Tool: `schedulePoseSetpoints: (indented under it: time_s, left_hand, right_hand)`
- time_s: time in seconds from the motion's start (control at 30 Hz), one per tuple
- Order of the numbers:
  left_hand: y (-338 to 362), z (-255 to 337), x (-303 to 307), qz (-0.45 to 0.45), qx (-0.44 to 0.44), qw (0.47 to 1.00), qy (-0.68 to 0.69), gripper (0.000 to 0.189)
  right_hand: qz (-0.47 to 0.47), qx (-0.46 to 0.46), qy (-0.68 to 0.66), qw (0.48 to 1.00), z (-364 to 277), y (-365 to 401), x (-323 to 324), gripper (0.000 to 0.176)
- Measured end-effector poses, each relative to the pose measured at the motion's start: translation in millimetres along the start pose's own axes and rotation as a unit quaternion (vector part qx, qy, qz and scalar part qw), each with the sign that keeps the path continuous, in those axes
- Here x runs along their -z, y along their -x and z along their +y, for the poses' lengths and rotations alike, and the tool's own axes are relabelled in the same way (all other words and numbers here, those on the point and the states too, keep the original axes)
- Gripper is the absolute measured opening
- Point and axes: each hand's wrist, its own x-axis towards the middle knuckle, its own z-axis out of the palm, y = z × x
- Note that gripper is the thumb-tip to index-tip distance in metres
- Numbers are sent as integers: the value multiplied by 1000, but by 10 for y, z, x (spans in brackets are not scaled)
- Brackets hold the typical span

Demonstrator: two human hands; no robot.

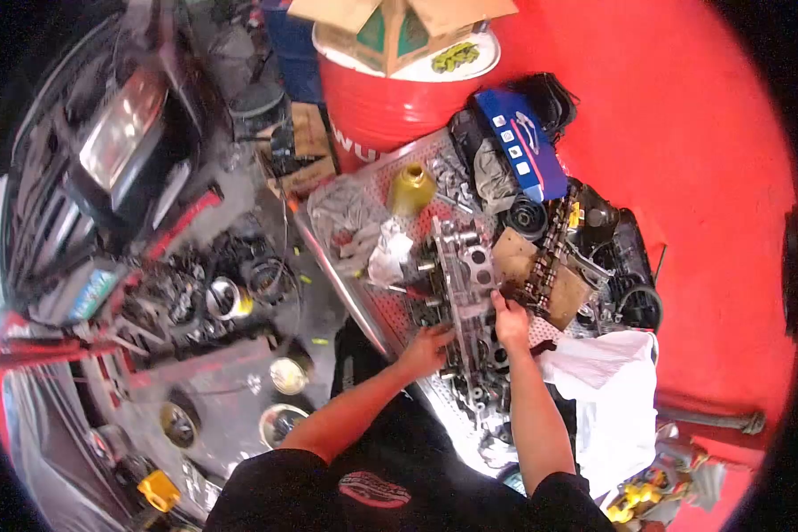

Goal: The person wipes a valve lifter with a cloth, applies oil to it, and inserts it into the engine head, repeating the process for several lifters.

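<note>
A long metal engine part (470, 288), like a cylinder head, lies lengthwise on a perforated metal bench (363, 297). My left hand (427, 352) touches its left edge, the fingers partly hidden and too blurred to read. On the right edge rests my right hand (510, 321), fingers closed round the rim of the part. A camshaft (551, 253) lies to the right on brown cardboard (569, 301). Beyond the part stand a yellow-green bottle (413, 189) and a crumpled white cloth (390, 253).
A red drum (381, 111) with an open carton (399, 31) stands behind the bench. A blue box (519, 146) sits at its far right. White cloth (607, 408) hangs beside my right arm. A car front (106, 151) and a parts tray (213, 381) are at left.
</note>
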Motion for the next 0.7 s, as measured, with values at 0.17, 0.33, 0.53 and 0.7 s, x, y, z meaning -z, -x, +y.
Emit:
schedulePoseSetpoints:
  time_s: [0.17, 0.33, 0.53, 0.7]
  left_hand:
    - [-157, -85, 550, -149, -29, 966, -208, 68]
    - [-838, 131, 1820, 8, -152, 965, -212, 52]
    - [-3203, 431, 3110, 242, -158, 914, -285, 22]
    - [-4936, 236, 3327, 220, -45, 911, -346, 33]
  right_hand:
    - [-30, -47, -108, 993, 34, 1, 47, 60]
    - [6, -92, -320, 943, 263, 85, -46, 41]
    - [140, -160, -321, 923, -237, 251, 192, 46]
    - [202, -166, -320, 910, -838, 297, 249, 38]
